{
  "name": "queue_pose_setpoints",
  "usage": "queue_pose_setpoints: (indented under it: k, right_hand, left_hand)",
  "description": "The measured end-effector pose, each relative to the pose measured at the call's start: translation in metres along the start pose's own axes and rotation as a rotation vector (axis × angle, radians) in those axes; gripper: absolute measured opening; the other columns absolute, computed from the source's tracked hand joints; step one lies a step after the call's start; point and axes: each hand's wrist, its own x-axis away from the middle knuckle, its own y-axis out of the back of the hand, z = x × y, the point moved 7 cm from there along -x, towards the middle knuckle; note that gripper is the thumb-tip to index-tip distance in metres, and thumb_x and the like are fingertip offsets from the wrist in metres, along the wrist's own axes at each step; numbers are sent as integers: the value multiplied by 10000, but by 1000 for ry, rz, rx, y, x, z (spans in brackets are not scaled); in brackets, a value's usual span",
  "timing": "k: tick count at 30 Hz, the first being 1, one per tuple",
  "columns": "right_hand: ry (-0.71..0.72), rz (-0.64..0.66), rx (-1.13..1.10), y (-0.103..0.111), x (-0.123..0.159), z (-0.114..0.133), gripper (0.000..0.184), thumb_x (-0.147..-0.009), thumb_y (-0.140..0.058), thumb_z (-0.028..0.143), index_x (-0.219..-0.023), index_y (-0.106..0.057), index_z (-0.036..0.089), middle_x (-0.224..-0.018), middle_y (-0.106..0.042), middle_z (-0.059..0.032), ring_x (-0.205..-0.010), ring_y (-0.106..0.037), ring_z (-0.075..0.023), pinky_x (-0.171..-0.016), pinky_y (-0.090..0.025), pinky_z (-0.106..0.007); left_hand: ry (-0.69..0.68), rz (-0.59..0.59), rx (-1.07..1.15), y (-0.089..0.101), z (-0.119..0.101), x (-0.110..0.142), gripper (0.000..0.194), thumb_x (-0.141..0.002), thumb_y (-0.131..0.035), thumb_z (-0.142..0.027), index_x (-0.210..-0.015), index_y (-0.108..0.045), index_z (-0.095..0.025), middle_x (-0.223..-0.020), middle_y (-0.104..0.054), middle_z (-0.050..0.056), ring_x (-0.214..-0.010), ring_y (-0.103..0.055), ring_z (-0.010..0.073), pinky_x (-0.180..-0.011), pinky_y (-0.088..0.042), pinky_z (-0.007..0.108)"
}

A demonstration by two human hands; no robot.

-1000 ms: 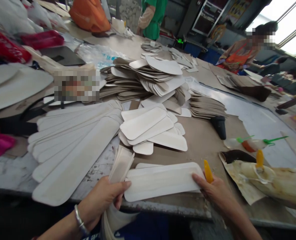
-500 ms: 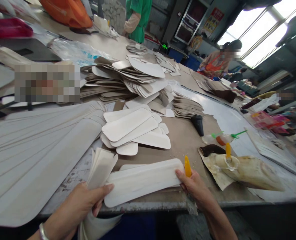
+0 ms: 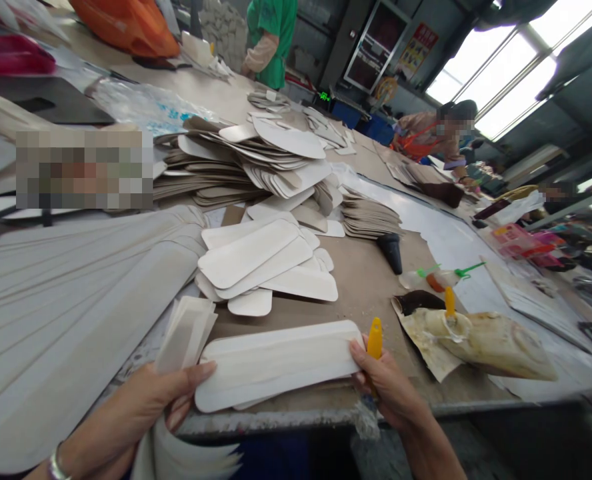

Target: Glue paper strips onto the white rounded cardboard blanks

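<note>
A long white panel with rounded corners (image 3: pixel 281 360) lies at the table's front edge, another piece showing beneath it. My left hand (image 3: pixel 171 393) is closed around a folded bundle of thin white strips (image 3: pixel 186 333), whose lower ends curl down below the table edge. Its thumb rests at the panel's left end. At the other end, my right hand (image 3: pixel 383 377) pinches the panel's corner between thumb and fingers. The same hand also grips a brush with a yellow handle (image 3: pixel 375 338); its frayed, whitish bristles point downward.
White panels lie fanned out at left (image 3: pixel 101 347), with a loose pile (image 3: pixel 266 260) ahead and stacked pieces (image 3: pixel 256 160) behind it. A glue-crusted container (image 3: pixel 501 340) holding another yellow handle, a black cone (image 3: pixel 390 252) and small bottles stand at right. Other people work farther back.
Both hands and the panel have shifted slightly left in view. The panel's left end now sits clearer of the bundle, and the bundle's lower ends fan out more.
</note>
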Motion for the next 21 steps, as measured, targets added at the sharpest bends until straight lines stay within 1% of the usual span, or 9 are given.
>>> queue_pose_setpoints:
  k: [2, 3, 7, 9, 12, 14, 16, 18, 21]
  right_hand:
    - [7, -12, 41, 1, -1, -1, 463, -676, -660, 591, -736, -416, 202, -471, -352, 102, -422, -244, -31, -391, -181, -155]
    - [11, -17, 59, 1, -2, -1, 467, -676, -653, 600, -734, -415, 202, -468, -350, 103, -421, -245, -32, -392, -180, -158]
    - [12, -24, 100, -1, -2, 0, 485, -663, -639, 628, -728, -419, 200, -456, -334, 108, -421, -232, -35, -394, -165, -172]
    - [3, -22, 110, -1, -2, -2, 486, -660, -633, 635, -739, -437, 197, -465, -333, 106, -424, -235, -37, -396, -163, -177]
    - [-13, -28, 145, 2, -3, -7, 494, -675, -597, 662, -727, -447, 195, -471, -360, 92, -423, -265, -42, -397, -176, -185]
    - [-24, -74, 179, 7, -4, -11, 512, -673, -573, 691, -703, -447, 196, -455, -367, 86, -410, -273, -44, -390, -180, -189]
    - [-35, -128, 188, 11, -4, -13, 524, -644, -598, 694, -692, -457, 192, -441, -352, 89, -397, -267, -39, -380, -174, -186]
    - [-41, -148, 135, 12, -4, -13, 522, -614, -644, 672, -702, -474, 186, -454, -343, 95, -391, -263, -28, -372, -172, -173]
    - [-55, -113, 5, 7, -2, -13, 504, -610, -666, 642, -705, -466, 189, -475, -349, 101, -380, -269, -15, -362, -197, -149]
  left_hand:
    - [-16, 59, -77, -3, 0, 0, 579, -551, -615, -666, -275, -375, -217, -333, -346, -33, -414, -345, 111, -509, -339, 251]
    - [-38, 65, -121, -3, -1, 0, 588, -566, -593, -676, -272, -368, -220, -339, -340, -35, -430, -346, 114, -534, -337, 252]
    - [-98, 17, -226, -1, -7, 2, 581, -622, -565, -637, -270, -341, -233, -351, -301, -43, -458, -340, 125, -581, -316, 265]
    - [-89, 21, -196, -2, -8, 3, 568, -610, -572, -628, -278, -333, -235, -352, -299, -45, -454, -328, 124, -564, -298, 268]
    - [-56, 34, -122, -3, -7, 4, 556, -545, -608, -629, -278, -330, -229, -342, -328, -39, -439, -312, 116, -527, -265, 267]
    - [-36, 39, -90, -2, -5, 5, 546, -530, -633, -608, -278, -339, -223, -328, -339, -38, -417, -303, 107, -507, -244, 263]
    - [-38, 47, -72, -1, -3, 5, 544, -554, -644, -585, -283, -350, -216, -321, -342, -40, -402, -298, 100, -494, -228, 259]
    - [-56, 54, -46, -1, -2, 5, 537, -575, -651, -574, -303, -367, -208, -334, -355, -41, -407, -303, 98, -486, -228, 255]
    - [-65, 71, -29, -1, 1, 5, 549, -560, -666, -593, -317, -359, -208, -347, -348, -46, -418, -301, 97, -483, -255, 250]
